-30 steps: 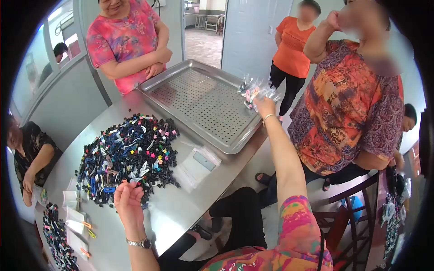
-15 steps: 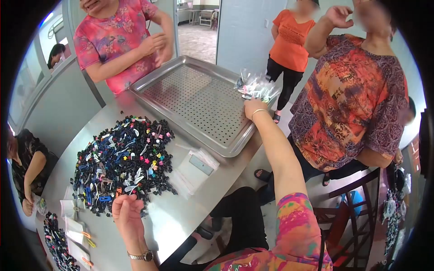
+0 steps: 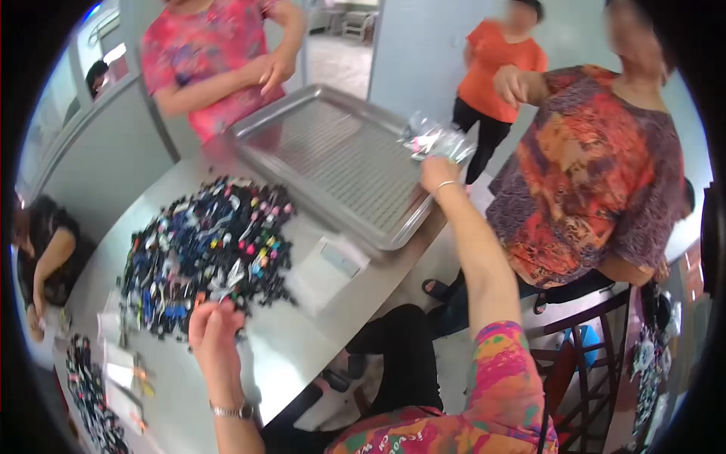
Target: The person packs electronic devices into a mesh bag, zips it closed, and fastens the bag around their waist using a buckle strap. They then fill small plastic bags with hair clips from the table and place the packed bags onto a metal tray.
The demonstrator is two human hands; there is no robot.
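My right hand reaches to the right rim of the perforated metal tray, its fingers closed at the near side of a bunch of clear plastic bags with small items inside. My left hand is raised at the near edge of a big heap of small clips, black, blue, white and coloured. Its fingers are curled together; whether they hold anything is too blurred to tell. Flat clear bags with a grey rectangular piece lie between the heap and the tray.
A smaller heap of clips and white packets are at the lower left of the metal table. People stand beyond the tray and at the right; another is at the far left. A dark chair frame is at the lower right.
The view has shifted slightly and blurred. My right hand stays by the bags at the tray rim. The right-hand person's raised hand has come down, and the pink-clothed person's hands have moved.
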